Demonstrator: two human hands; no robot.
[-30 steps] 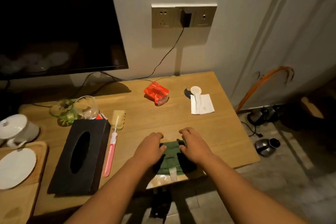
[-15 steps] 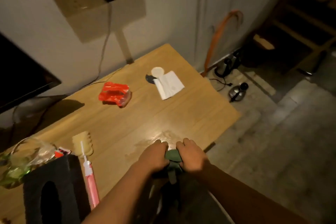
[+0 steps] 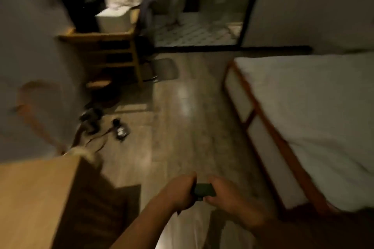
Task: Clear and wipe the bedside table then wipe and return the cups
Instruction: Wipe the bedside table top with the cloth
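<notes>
While left grip (image 3: 180, 192), right grip (image 3: 224, 195) clutch, cloth (image 3: 203, 189) between

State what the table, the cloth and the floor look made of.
Table: wood or wood-look board, with a matte, pale tan top.
Cloth: soft dark fabric, bunched up; blur hides the weave.
Floor: hard and glossy, probably tile or polished stone, judging by its light reflections.

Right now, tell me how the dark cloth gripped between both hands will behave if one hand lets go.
Probably floppy: the dark cloth is bunched small between the left hand and right hand, so a freed end would likely droop. Likely light: it is carried clear above the floor.
</notes>
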